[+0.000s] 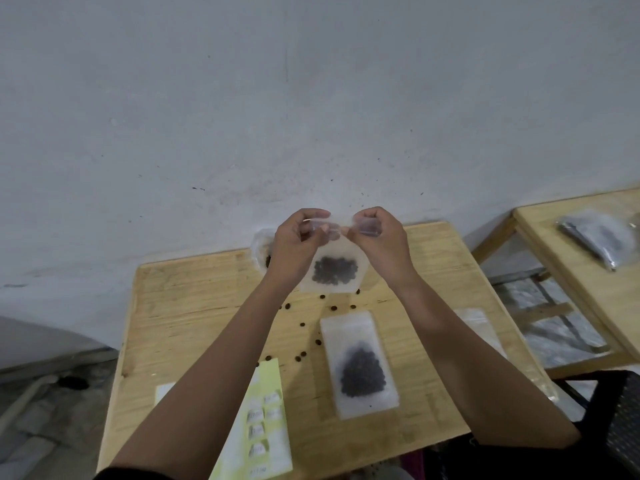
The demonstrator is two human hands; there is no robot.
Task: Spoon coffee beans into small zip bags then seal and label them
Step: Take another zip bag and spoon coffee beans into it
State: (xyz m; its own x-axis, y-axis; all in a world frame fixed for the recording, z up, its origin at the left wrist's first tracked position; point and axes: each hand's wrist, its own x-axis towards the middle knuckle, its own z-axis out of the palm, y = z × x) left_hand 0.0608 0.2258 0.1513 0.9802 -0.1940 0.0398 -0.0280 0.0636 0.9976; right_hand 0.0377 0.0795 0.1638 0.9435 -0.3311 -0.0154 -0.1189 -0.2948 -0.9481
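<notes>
A bare, makeshift workroom. A scuffed plaster wall (311,98) rises beyond the left hand (298,242) and right hand (379,239). A plain wooden table (194,306) stands beneath them, a second table (550,251) to their right, on rough concrete floor (41,427).

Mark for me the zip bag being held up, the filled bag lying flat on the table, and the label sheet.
held zip bag (335,271), head view, on its bean-filled lower half.
flat filled bag (362,372), head view, on the bean pile inside.
label sheet (270,375), head view, on its bare yellow top.
</notes>
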